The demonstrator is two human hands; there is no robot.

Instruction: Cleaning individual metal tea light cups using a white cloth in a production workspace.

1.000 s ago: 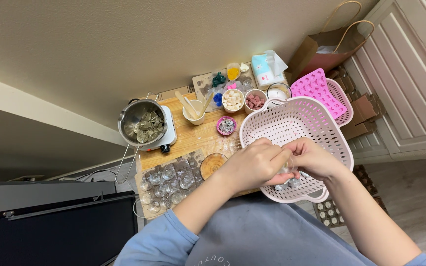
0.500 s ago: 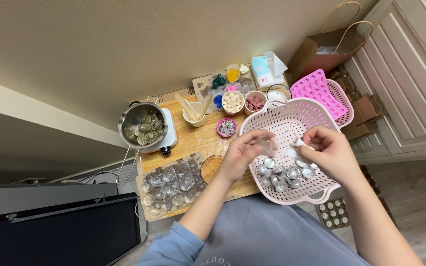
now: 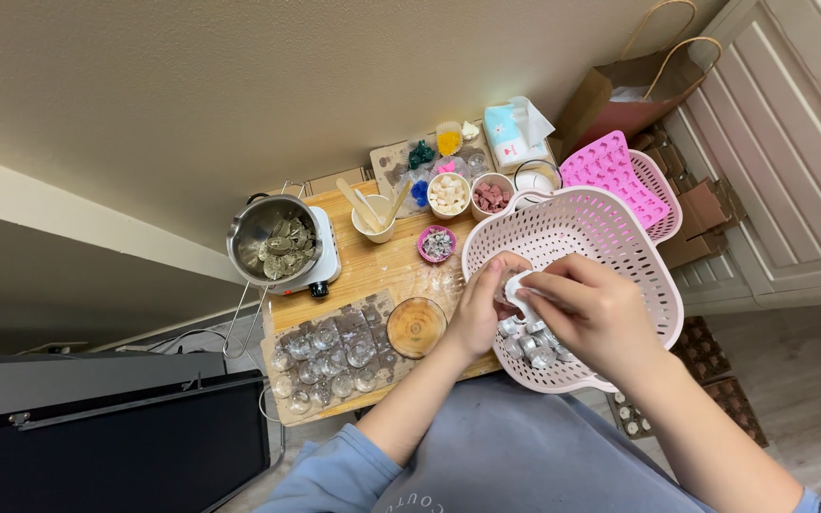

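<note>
A pale pink slotted basket rests on the low wooden table with several small silvery wrapped pieces in its near side. Both hands meet over the basket's near left part. My left hand and my right hand pinch one small white-and-silver wrapped piece between their fingertips. Left of my left hand stand a small glass bowl and a clear mold tray of round cavities.
A steel pot of grey lumps sits on a small hotplate at the table's left. Small bowls, a cup with wooden sticks and a tissue pack line the far edge. A pink mold lies in a second basket; a paper bag stands by the wall.
The hands drew apart over the basket half a second ago and have come together again on a wrapped piece, slightly nearer the basket's left rim.
</note>
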